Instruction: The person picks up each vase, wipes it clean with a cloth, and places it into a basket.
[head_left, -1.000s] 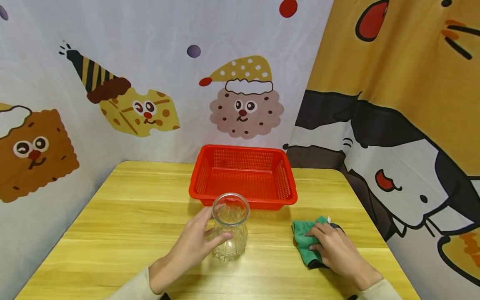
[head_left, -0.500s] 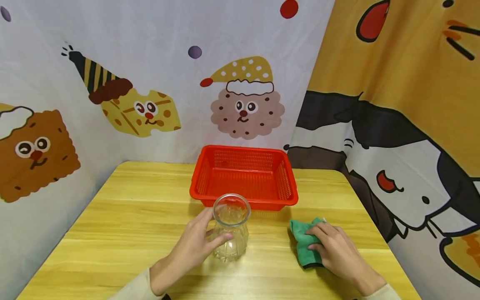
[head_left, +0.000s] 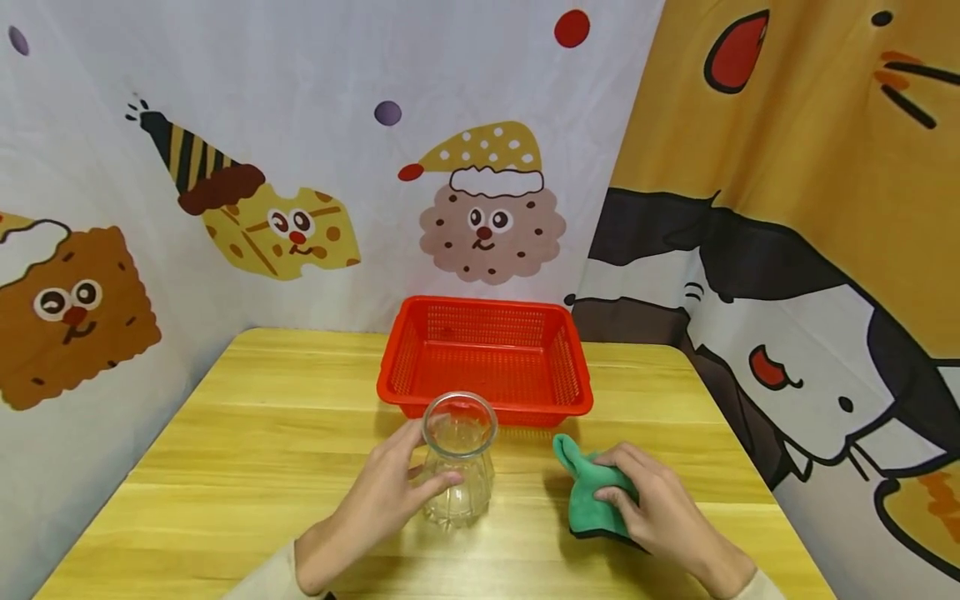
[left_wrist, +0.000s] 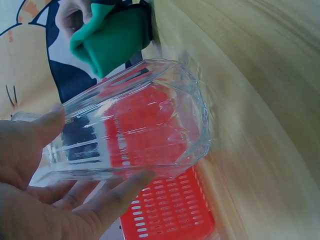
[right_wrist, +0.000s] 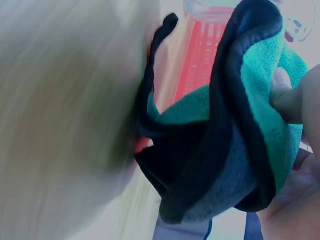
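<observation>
Vase: clear ribbed glass vase (head_left: 458, 459) stands upright on the worktop (head_left: 247, 433), just in front of the red basket (head_left: 485, 367), near the middle.
Left hand (head_left: 382, 496): thumb and fingers curled round the vase body.
Right hand (head_left: 651, 504): fingers bunch and grip a green cloth (head_left: 588, 493), just right of the vase, not touching it.
Open room: bare wood to the left of the vase; the right worktop edge lies near the cloth; curtains close in behind the basket.
Left wrist view: basket mesh seen red through the glass (left_wrist: 145, 135).
Right wrist view: cloth's dark underside (right_wrist: 210, 175), hidden from the head camera.
</observation>
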